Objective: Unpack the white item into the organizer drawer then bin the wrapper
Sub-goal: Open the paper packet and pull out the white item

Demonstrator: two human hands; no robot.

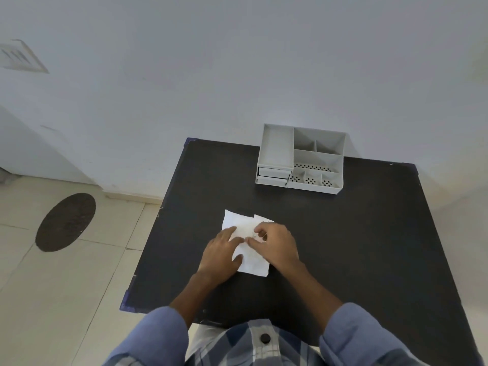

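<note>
A flat white wrapped packet point(241, 223) lies on the black table point(356, 233), near its middle. My left hand point(221, 256) presses on the packet's left side, thumb and fingers pinching it. My right hand point(276, 244) pinches the packet's top near its centre, fingers curled onto the wrapper. Both hands cover much of the packet. The grey desk organizer point(301, 158) stands at the table's far edge against the wall; its two small drawers point(273, 175) at the front left look pushed in. No bin is in view.
The organizer has several open compartments, with nothing visible inside them. A white wall stands right behind the table. To the left is tiled floor with a dark oval mat point(66, 221). The table's left edge point(153, 233) is near my left arm.
</note>
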